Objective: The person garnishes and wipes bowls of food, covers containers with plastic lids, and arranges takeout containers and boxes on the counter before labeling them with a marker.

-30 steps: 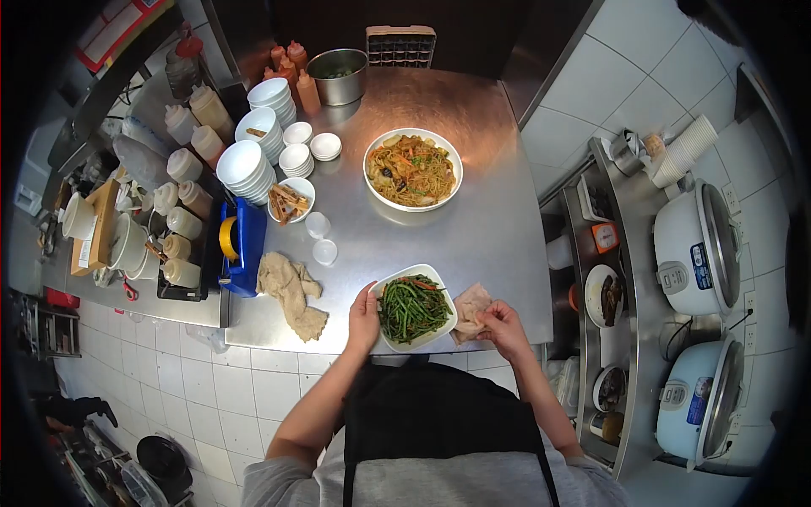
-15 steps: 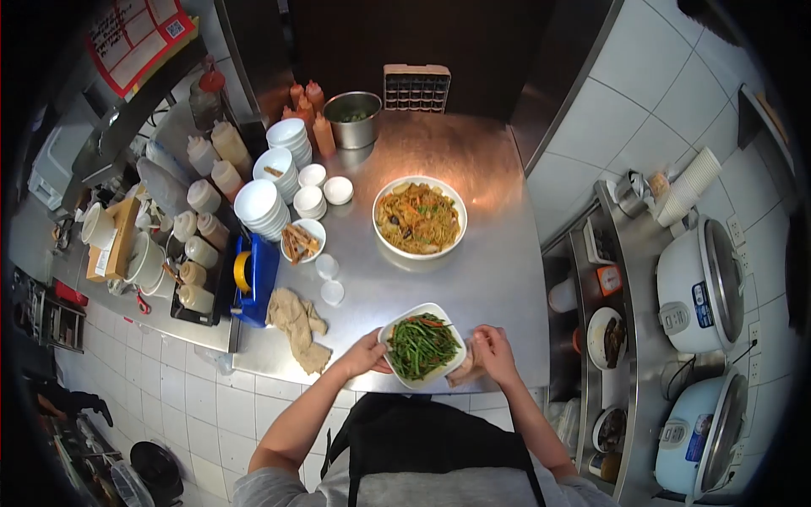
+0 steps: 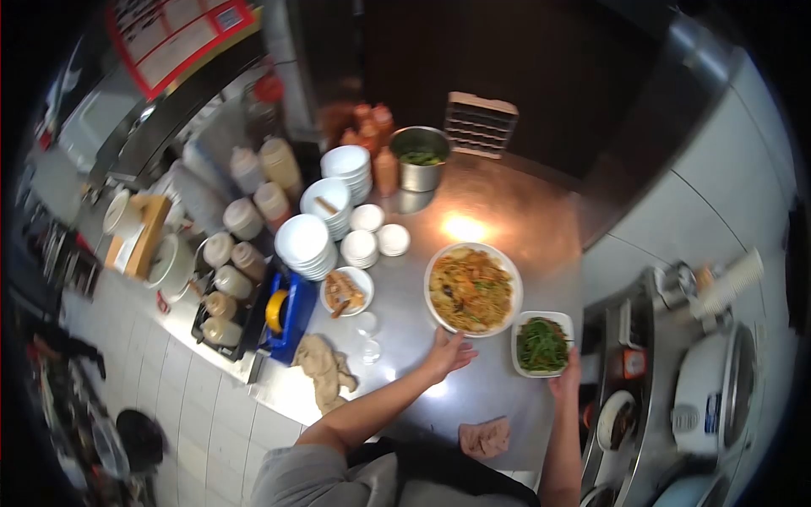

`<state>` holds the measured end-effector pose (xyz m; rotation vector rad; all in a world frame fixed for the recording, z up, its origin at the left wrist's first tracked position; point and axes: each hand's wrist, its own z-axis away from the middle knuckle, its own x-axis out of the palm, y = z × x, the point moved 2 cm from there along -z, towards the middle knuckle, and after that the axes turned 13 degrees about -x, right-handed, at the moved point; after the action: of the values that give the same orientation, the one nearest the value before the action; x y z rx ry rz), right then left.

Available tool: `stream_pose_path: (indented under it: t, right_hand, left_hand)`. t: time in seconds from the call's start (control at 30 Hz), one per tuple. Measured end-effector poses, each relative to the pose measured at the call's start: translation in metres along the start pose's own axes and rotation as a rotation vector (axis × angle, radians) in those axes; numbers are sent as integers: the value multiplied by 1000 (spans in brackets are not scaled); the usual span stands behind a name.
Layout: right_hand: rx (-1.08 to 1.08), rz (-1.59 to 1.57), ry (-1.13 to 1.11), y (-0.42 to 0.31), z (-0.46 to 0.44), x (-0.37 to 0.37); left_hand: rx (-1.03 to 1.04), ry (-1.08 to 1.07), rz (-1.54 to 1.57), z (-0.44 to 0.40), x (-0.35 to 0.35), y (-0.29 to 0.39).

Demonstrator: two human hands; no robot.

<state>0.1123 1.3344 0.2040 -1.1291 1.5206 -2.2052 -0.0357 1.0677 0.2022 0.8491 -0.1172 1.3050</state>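
My right hand (image 3: pixel 568 373) grips the right edge of a white square bowl (image 3: pixel 518 362) filled with stir-fried green vegetables (image 3: pixel 541 344). That bowl is at the table's right side, close beside a large round white bowl (image 3: pixel 515 316) of noodles (image 3: pixel 470 287). At the round bowl's lower rim is my left hand (image 3: pixel 449 357), its fingers stretched out and apart; whether it touches the rim I cannot tell. A folded pinkish-brown cloth (image 3: pixel 485 438) lies at the front edge of the steel table (image 3: pixel 405 297).
Stacked white bowls (image 3: pixel 304 243), small cups (image 3: pixel 394 239), a bowl of brown strips (image 3: pixel 361 304) and a steel pot (image 3: pixel 422 173) stand left and behind. A tan cloth (image 3: pixel 323 372) lies near a blue holder (image 3: pixel 296 317). Shelving with a rice cooker (image 3: pixel 705 397) borders the right.
The bowl of greens has moved right and away from my body, now in my right hand alone. My left hand has let go of it and reached to the noodle bowl. The view has shifted.
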Motion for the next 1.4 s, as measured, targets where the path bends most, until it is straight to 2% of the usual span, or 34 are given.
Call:
stream_pose_path:
  t: [0.1,0.17,0.23,0.33,0.4,0.47,0.57,0.6,0.63,0.67,0.7,0.73,0.8,0.9,0.93,1.0,1.07,1.13,1.2,1.23,1.3,1.37,1.4]
  right_hand:
    - [-58,20,123,10,-50,4]
    - [-93,56,124,12,-72,13]
    - [-169,220,120,15,-90,18]
    - [-133,460,231,28,-111,21]
    - [-149,680,151,33,-118,20]
    - [-199,888,81,30,-119,17]
    - [-651,1437,-117,4,-40,51]
    - [-557,1361,-267,12,-9,45]
    - [-666,1439,-444,26,29,37]
    - [-795,1296,-669,28,68,42]
    - [-534,1310,-805,29,108,56]
    - [-661,1250,-959,27,152,67]
    - [-803,1372,-1011,40,215,58]
    - [-687,1147,-978,77,215,25]
    - [-663,982,-899,81,209,35]
    - [-669,940,-846,55,202,95]
    - [-592,923,-1021,50,183,146]
    - [-648,1050,-1096,45,163,193]
    - [-903,1161,-1153,32,141,250]
    - [-969,1111,-1168,25,132,281]
    - [-1033,1002,-1197,19,107,341]
    - [-1092,930,-1184,24,78,399]
    - [-1151,916,-1157,29,65,426]
  left_hand:
    - [87,19,46,-14,-3,22]
    - [90,102,38,-12,-1,35]
    - [103,95,2,-16,-9,51]
    - [116,139,-20,-36,-20,74]
    - [70,77,-55,-39,-29,90]
    - [2,140,-144,-25,-32,93]
    - [12,115,-347,20,-38,75]
    - [40,97,-452,29,-46,61]
    - [85,42,-537,44,-55,47]
    - [129,-12,-618,60,-66,33]
    - [92,-60,-580,78,-76,19]
    - [55,-107,-537,96,-85,4]
    - [15,-73,-498,140,-97,-23]
    - [92,15,-422,167,-128,-81]
    - [100,32,-387,179,-133,-95]
    - [99,75,-331,202,-138,-119]
    - [90,120,-256,234,-136,-136]
    - [87,171,-193,257,-144,-154]
    - [83,258,-157,270,-170,-186]
    - [83,300,-138,274,-184,-204]
    - [3,514,-241,281,-216,-244]
    - [-98,780,-476,269,-268,-312]
    - [-137,879,-480,265,-289,-348]
